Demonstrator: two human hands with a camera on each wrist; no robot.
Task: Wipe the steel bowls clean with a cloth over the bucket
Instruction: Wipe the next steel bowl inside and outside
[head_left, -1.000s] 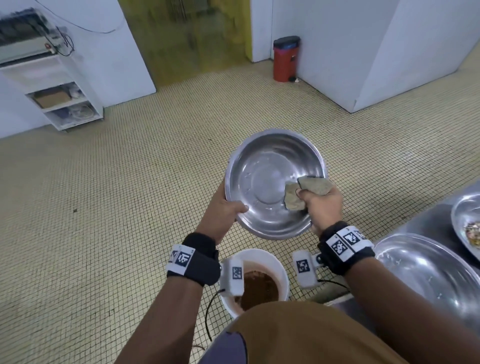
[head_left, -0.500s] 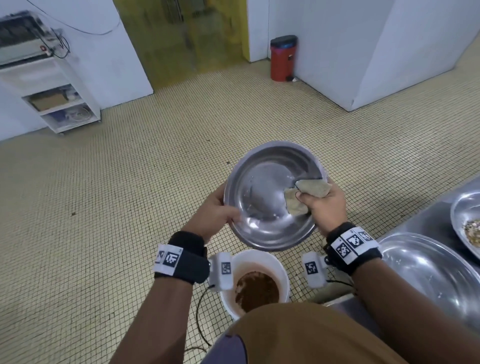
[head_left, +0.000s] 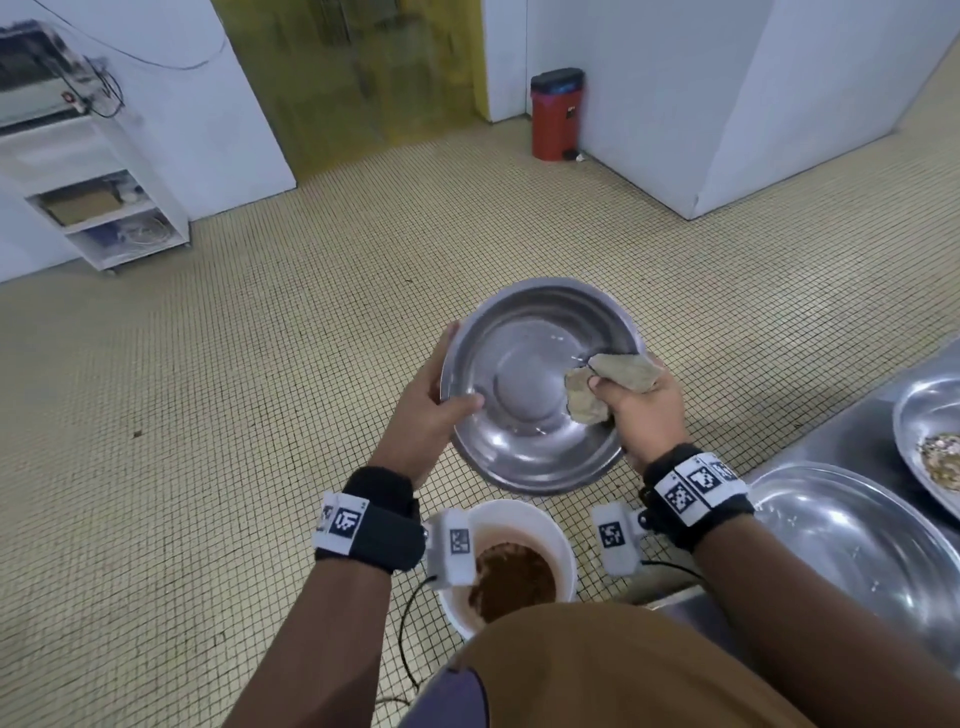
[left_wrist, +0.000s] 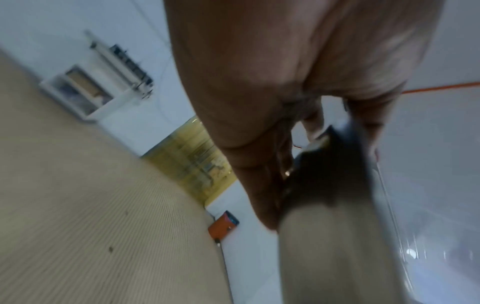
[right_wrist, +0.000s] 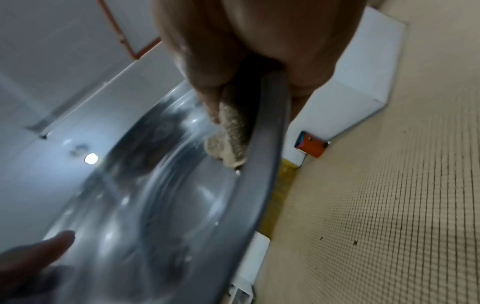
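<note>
A steel bowl (head_left: 519, 384) is held tilted toward me above a white bucket (head_left: 550, 525) that holds brown residue. My left hand (head_left: 436, 400) grips the bowl's left rim, thumb inside. My right hand (head_left: 631, 410) pinches a tan cloth (head_left: 613, 376) over the bowl's right rim, part of it against the inner wall. The right wrist view shows the cloth (right_wrist: 233, 135) pressed along the bowl's rim (right_wrist: 270, 144) and shiny inside. In the blurred left wrist view my fingers (left_wrist: 262, 185) clasp the bowl's edge (left_wrist: 337, 185).
A steel counter at the right carries a large empty steel bowl (head_left: 852, 545) and another steel bowl (head_left: 930, 436) with food scraps. A red pedal bin (head_left: 555, 115) stands by the far wall, a white shelf unit (head_left: 98, 208) at the far left. Tiled floor lies around.
The bowl has dropped slightly and tipped more toward me. The cloth hand stays at the right rim, shifted a little with the bowl.
</note>
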